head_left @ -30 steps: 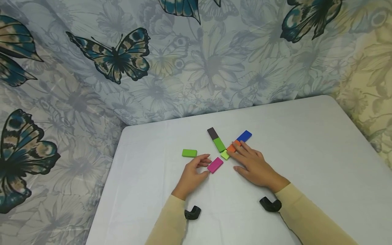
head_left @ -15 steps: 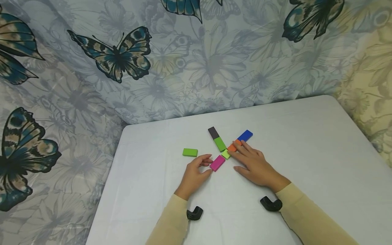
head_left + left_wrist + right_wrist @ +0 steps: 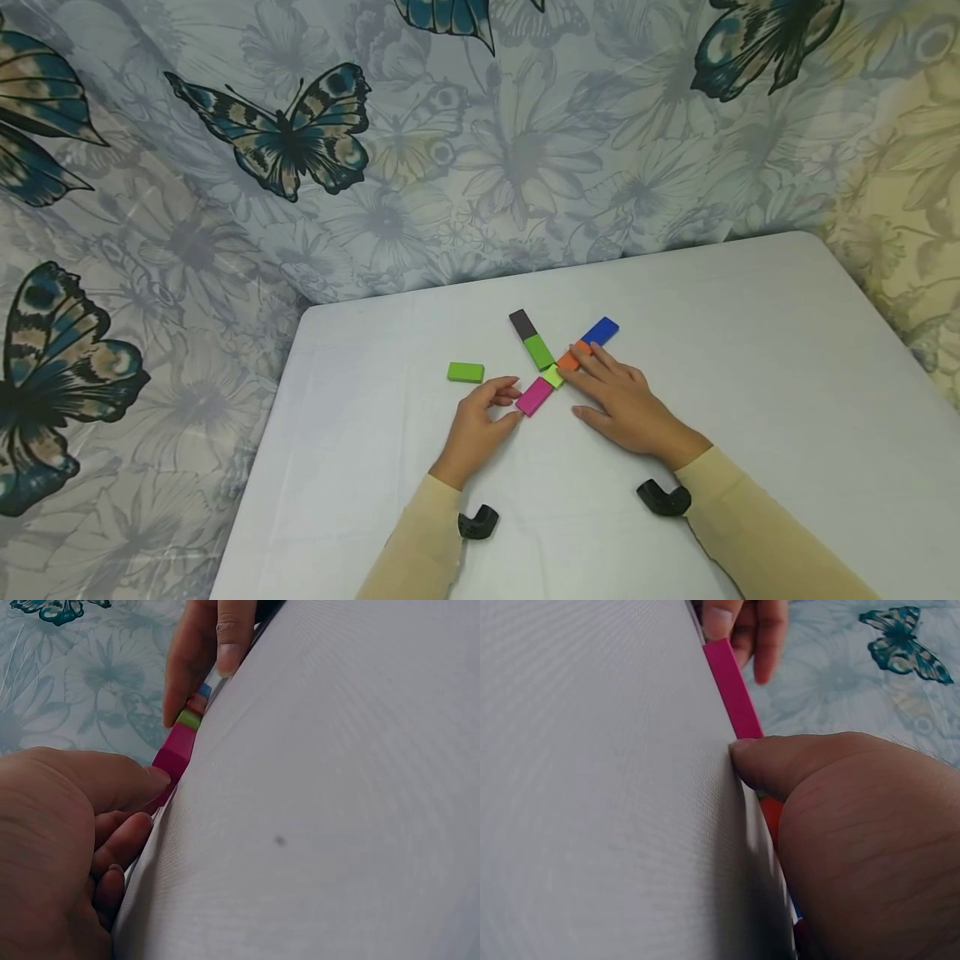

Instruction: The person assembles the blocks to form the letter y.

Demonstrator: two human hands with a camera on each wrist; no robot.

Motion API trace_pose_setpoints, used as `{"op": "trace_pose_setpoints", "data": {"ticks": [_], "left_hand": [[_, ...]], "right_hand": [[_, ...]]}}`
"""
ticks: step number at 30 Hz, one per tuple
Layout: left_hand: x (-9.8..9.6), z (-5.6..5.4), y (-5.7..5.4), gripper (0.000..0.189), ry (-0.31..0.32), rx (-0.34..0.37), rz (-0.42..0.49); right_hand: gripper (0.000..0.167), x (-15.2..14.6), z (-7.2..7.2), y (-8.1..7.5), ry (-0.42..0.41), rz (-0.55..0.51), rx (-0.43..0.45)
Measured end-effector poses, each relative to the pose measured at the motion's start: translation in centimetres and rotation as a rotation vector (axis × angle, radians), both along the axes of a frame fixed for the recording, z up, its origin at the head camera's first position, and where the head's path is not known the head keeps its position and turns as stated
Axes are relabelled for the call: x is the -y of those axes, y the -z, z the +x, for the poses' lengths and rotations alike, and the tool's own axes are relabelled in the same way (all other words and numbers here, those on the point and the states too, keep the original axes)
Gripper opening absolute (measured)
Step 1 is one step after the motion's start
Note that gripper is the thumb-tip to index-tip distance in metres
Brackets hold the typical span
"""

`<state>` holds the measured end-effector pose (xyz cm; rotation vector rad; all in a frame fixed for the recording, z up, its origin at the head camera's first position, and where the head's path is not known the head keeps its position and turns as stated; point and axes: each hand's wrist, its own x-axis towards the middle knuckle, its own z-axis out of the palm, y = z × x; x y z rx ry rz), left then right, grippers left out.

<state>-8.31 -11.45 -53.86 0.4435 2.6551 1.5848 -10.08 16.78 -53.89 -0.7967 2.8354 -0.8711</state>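
Note:
My left hand (image 3: 480, 423) pinches the near end of a pink rectangular block (image 3: 535, 397) between thumb and fingers; the left wrist view shows the thumb tip on its side. The block's far end meets a small lime block (image 3: 552, 377). My right hand (image 3: 621, 408) lies over the row with extended fingers, fingertips on an orange block (image 3: 567, 361) and at the lime one. Beyond the orange, a blue block (image 3: 602, 331) continues the line. A green block (image 3: 538, 353) and a dark brown block (image 3: 522, 324) form another arm running up-left from the lime block.
A separate green block (image 3: 466, 372) lies left of the group, just beyond the left hand. Everything rests on a white-covered table (image 3: 360, 467). Behind it hangs a butterfly-patterned cloth (image 3: 517, 158). Each wrist carries a black camera mount.
My left hand has slid the pink block up and right, closing the gap to the lime block. The right hand has stayed in place on the row.

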Motion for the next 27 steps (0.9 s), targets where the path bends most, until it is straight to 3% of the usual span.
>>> {"op": "trace_pose_setpoints", "data": {"ticks": [16, 27], "left_hand": [[0.20, -0.14, 0.46, 0.052, 0.004, 0.013, -0.007], [0.30, 0.14, 0.13, 0.057, 0.034, 0.031, -0.025]], "right_hand": [[0.067, 0.04, -0.05, -0.01, 0.002, 0.005, 0.007], [0.066, 0.02, -0.08, 0.01, -0.003, 0.006, 0.004]]}}
